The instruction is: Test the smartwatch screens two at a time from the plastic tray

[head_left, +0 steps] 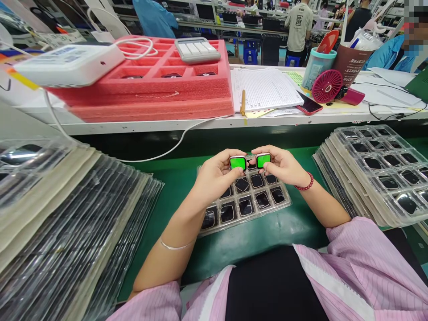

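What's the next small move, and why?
Probably a light thumb swipe by the left hand on the left watch: its screen is lit plain green, and the thumb already overlaps the lower right corner. The right hand holds the right watch, also green, so neither needs re-gripping first.

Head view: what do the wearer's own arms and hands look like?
The left hand and right hand are ungloved. A thin, silvery bangle circles the left forearm, a dark red beaded bracelet the right wrist. The loose sleeves are pink with fine stripes.
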The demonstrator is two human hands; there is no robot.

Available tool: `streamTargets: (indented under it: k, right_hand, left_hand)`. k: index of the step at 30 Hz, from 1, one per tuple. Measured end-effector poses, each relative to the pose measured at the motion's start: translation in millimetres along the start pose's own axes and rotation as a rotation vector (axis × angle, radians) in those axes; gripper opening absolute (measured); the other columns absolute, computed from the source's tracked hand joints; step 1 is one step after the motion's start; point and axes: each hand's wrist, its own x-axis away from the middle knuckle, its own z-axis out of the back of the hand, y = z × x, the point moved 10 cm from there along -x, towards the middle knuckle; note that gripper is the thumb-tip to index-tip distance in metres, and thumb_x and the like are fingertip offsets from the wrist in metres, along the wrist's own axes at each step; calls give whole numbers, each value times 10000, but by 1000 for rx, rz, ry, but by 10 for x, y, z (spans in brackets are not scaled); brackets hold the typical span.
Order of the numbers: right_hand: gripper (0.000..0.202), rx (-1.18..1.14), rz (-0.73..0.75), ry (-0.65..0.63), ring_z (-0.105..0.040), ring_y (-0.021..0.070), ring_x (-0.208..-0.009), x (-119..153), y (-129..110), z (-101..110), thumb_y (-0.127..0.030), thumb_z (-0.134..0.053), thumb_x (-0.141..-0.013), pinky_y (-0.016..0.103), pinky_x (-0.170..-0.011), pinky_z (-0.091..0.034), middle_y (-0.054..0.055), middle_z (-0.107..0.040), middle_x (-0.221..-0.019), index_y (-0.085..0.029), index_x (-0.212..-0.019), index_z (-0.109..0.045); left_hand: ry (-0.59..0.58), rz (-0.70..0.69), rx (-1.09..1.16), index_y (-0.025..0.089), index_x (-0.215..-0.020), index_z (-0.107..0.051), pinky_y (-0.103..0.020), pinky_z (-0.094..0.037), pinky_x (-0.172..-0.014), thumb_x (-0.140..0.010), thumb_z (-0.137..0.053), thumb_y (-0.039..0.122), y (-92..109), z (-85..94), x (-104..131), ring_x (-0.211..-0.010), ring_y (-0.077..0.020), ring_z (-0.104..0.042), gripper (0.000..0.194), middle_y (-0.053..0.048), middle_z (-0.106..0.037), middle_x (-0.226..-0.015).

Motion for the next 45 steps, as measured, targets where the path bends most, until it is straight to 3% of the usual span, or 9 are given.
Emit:
streamTargets:
  k: [13, 24, 32, 39, 45]
  right_hand:
    - [396, 7, 13, 15, -702, 168, -912, 16, -43, 11, -201, -581, -862, 279, -743, -600, 119, -717, -1116, -144, -1252, -541]
    - [399, -57, -40, -33, -704, 140, -804, 15, 33, 0, -328, -610, -919, 243, -667, -588, 122, -712, -1155, -148, -1272, -559]
    - [380, -125, -55, 3, -631, 104, -654, 19, 2, 47, -490, -627, -923, 201, -562, -532, 74, -729, -879, -130, -1041, -642]
    - [364, -85, -10, 43, -582, 104, -623, 15, -50, 57, -498, -687, -872, 197, -532, -495, 36, -680, -747, -142, -928, -632]
    - [321, -25, 4, 68, -553, 99, -605, 24, -53, 85, -450, -678, -884, 200, -526, -455, 33, -668, -747, -144, -955, -612]
  left_hand:
    - [13, -13, -39, 164, -1080, -675, -308, -558, -764, -736, -772, 274, 38, -9, 25, -868, -212, -678, 374, -60, -714, -965]
    - [3, -17, 36, 160, -1009, -699, -293, -563, -666, -753, -804, 360, 28, -11, 8, -673, -163, -657, 342, -44, -719, -868]
    - [-1, 45, 38, 161, -925, -745, -236, -425, -472, -799, -754, 518, 11, -3, 0, -575, -156, -632, 379, -56, -728, -758]
    - [-51, 88, 118, 158, -1039, -720, -222, -442, -493, -854, -700, 529, -51, -38, 16, -656, -170, -671, 415, -94, -760, -892]
    - [-94, 18, 103, 165, -1181, -660, -226, -482, -533, -855, -723, 409, -26, -70, -5, -742, -174, -677, 412, -88, -732, -987]
